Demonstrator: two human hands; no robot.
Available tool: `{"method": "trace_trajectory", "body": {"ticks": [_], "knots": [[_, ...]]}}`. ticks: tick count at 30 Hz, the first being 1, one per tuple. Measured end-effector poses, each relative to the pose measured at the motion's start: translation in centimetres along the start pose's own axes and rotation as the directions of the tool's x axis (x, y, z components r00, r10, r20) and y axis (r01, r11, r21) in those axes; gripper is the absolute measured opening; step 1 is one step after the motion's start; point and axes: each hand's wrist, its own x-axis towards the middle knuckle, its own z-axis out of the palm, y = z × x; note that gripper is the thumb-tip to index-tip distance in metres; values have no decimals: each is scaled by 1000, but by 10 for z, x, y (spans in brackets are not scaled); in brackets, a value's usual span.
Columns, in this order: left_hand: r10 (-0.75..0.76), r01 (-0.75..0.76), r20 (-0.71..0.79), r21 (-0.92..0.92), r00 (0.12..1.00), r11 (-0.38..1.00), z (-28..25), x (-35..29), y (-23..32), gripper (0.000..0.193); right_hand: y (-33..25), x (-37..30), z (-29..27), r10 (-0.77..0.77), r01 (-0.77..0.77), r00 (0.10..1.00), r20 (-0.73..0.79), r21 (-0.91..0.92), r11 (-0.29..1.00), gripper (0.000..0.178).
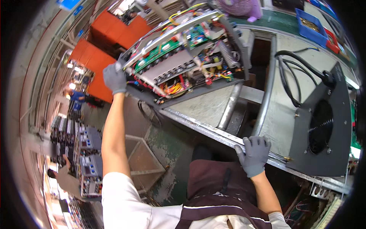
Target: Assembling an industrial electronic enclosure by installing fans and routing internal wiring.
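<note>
My left hand [115, 78], in a grey glove, is closed round the left corner of an opened electronics chassis [173, 34]. Its metal frame sits tilted on the bench and exposes green circuit boards, grey heat sinks, coloured wires and a coiled part. Also gloved in grey, my right hand [254, 155] rests over the bench's metal front edge [206, 128], its thumb apart from the fingers and nothing held. To its right a black panel with a round fan [320, 126] stands on the bench, a thick black cable [288, 74] running from it.
Metal rails [267, 91] cross a gap in the bench top. At the back are a purple fan [240, 7], a blue bin [310, 27] of small parts and a red bin [331, 41]. Orange cabinets [89, 66] stand left; a co-worker [66, 177] is beside stacked units [89, 139].
</note>
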Motion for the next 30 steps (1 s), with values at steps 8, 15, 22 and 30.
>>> {"method": "trace_trajectory", "body": {"ticks": [8,15,22,30], "knots": [[14,-37,193,116,981,993,24,-11,-44,28,11,-8,9,-1,1,1000,1,30,1000,34],[-11,9,210,10,978,1000,38,-6,-34,49,18,-10,4,5,-10,996,89,51,999,36],[-45,47,396,3,917,999,34,-16,-64,37,16,2,-2,173,-230,947,271,194,954,29],[-147,153,477,27,867,988,27,-20,-53,34,6,59,-41,326,-498,795,511,242,833,33]]}}
